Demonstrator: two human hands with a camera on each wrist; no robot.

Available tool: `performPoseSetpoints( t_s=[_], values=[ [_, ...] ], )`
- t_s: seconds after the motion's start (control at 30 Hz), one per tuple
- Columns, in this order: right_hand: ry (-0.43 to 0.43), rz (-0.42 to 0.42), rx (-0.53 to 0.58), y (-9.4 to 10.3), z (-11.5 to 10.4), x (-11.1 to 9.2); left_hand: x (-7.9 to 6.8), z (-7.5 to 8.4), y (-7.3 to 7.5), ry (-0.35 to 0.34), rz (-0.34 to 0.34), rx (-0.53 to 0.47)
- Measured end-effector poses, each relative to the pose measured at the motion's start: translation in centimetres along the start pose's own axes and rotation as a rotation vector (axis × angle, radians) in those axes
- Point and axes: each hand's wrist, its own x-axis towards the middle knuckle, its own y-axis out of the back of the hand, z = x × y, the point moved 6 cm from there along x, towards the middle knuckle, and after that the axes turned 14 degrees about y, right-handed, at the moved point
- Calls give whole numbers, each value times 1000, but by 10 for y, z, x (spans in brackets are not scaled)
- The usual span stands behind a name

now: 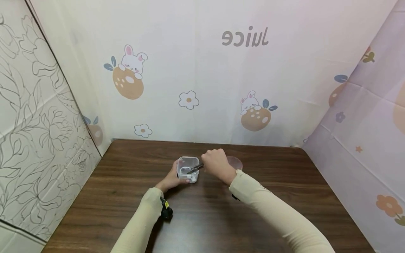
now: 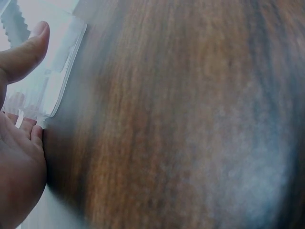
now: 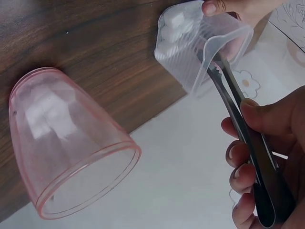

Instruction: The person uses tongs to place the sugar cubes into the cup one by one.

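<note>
Right hand (image 1: 217,163) pinches dark, saw-tipped tongs (image 3: 269,200); left hand (image 1: 171,179) grips squarish, ribbed clear tub (image 3: 183,57)

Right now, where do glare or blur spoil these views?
Left wrist: the wooden tabletop is smeared and soft, with a bluish sheen at lower right, and the clear container looks washed out; right wrist: the tongs look fairly sharp; head: a soft sheen on the tabletop toward the bottom.
</note>
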Motion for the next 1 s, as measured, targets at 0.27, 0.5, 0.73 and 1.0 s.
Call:
performPoseSetpoints(
  t_s=[0.27, 0.5, 0.73, 1.0],
  values=[
    [31, -17, -36, -5, -9, 5, 11, -13, 1, 17, 14, -5],
    [55, 0, -79, -7, -14, 10, 11, -15, 1, 14, 6, -17],
    [79, 36, -113, -4, -20, 11, 12, -18, 1, 23, 3, 3],
    [82, 35, -135, -6, -22, 13, 13, -17, 2, 18, 7, 3]
  ],
)
